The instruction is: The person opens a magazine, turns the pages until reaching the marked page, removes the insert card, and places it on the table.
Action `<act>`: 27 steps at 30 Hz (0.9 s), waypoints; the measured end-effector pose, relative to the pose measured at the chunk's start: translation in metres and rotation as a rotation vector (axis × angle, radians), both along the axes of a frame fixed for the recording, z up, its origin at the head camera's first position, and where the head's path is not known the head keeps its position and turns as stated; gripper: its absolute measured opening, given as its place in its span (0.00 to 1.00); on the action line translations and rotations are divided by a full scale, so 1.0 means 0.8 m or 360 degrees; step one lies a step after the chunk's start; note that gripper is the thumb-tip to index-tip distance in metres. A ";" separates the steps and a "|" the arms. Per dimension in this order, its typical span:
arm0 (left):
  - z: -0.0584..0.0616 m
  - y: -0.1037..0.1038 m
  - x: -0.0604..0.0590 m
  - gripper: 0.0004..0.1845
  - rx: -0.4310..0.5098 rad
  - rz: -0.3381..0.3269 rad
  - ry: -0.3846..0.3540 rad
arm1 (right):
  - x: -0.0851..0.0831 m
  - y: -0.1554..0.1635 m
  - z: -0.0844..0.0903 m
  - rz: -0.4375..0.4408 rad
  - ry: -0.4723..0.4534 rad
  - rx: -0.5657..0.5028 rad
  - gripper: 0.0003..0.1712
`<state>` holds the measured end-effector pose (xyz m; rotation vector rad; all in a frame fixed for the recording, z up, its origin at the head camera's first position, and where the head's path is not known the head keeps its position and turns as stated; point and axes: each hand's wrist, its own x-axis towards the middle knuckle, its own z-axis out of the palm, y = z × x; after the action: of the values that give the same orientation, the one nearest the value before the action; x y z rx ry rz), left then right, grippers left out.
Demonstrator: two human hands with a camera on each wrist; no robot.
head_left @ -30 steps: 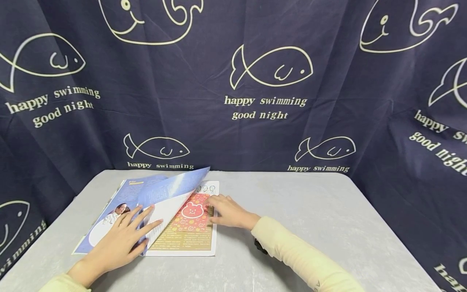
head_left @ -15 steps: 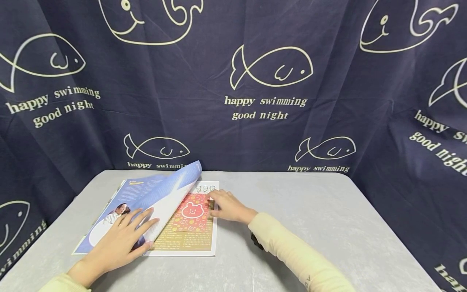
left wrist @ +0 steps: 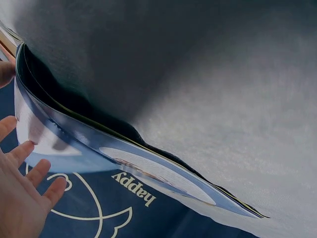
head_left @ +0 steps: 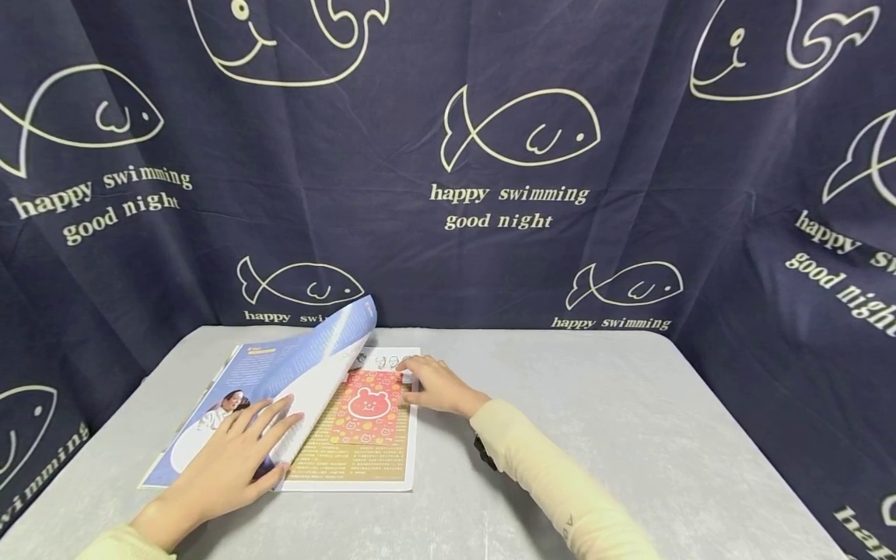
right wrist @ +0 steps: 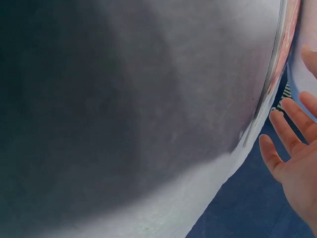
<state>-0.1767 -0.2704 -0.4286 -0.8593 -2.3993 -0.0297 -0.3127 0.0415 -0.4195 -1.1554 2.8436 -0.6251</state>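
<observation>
Magazine (head_left: 294, 412) lies open on the left part of the grey surface (head_left: 595, 420). Head view: left hand (head_left: 224, 459) flat on the left page, fingers spread and straight, against the base of a blue page (head_left: 329, 350) that arches upward. Right hand (head_left: 437, 385) rests fingers-extended at the right page's outer edge, forearm in a cream sleeve (head_left: 553, 482) angled across the surface. Left wrist view: straight fingers (left wrist: 25, 188) beside curved page edges. Right wrist view: fingers (right wrist: 287, 134) relaxed, gripping nothing, beside the magazine's edge.
</observation>
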 end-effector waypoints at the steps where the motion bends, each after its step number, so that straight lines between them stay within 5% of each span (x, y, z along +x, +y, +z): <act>1: 0.000 0.000 0.000 0.31 -0.0006 -0.0004 -0.0002 | -0.001 0.000 -0.001 -0.0004 -0.0010 -0.0001 0.27; 27: -0.003 -0.003 0.004 0.25 -0.0046 0.0100 -0.0110 | -0.006 -0.015 -0.005 -0.0046 -0.0136 0.0060 0.31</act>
<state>-0.1732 -0.2725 -0.4306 -0.8074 -2.4959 -0.0005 -0.3175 0.0297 -0.4239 -1.0574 2.7930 -0.6038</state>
